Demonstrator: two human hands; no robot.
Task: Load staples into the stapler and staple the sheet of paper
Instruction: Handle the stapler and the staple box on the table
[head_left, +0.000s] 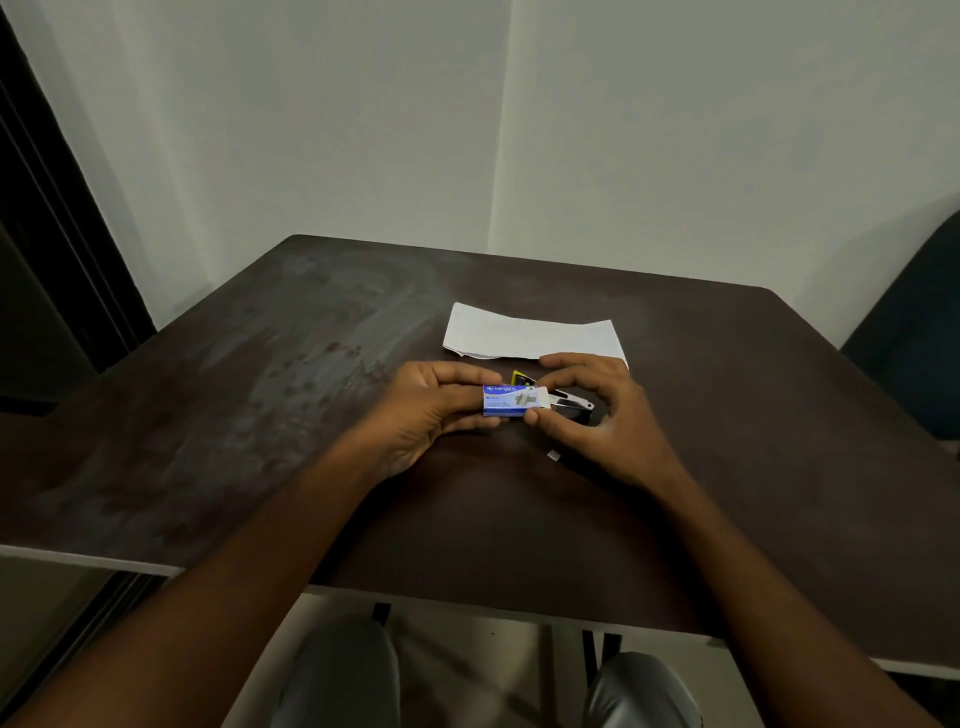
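Blue staple box (503, 400) gripped in left hand (431, 410), fingers curled round it. Right hand (597, 410) pinches the box's open end. Stapler (574, 402) just behind box, partly hidden. Sheet of paper (530, 332) farther beyond box, flat on table (260, 389).

I find the widest free room on the left half of the dark brown wooden table (249, 415), bare top from near edge to far edge. The middle is crowded: the left hand (431, 410) grips a small blue cardboard staple box (505, 401), and the right hand (597, 410) pinches its right end. The black and yellow stapler (571, 402) lies partly hidden under the right fingers. Just beyond the hands a white sheet of paper (530, 335) lies flat. A tiny white scrap (554, 455) sits near the right wrist. A dark chair back (914, 338) stands off the table's right side.
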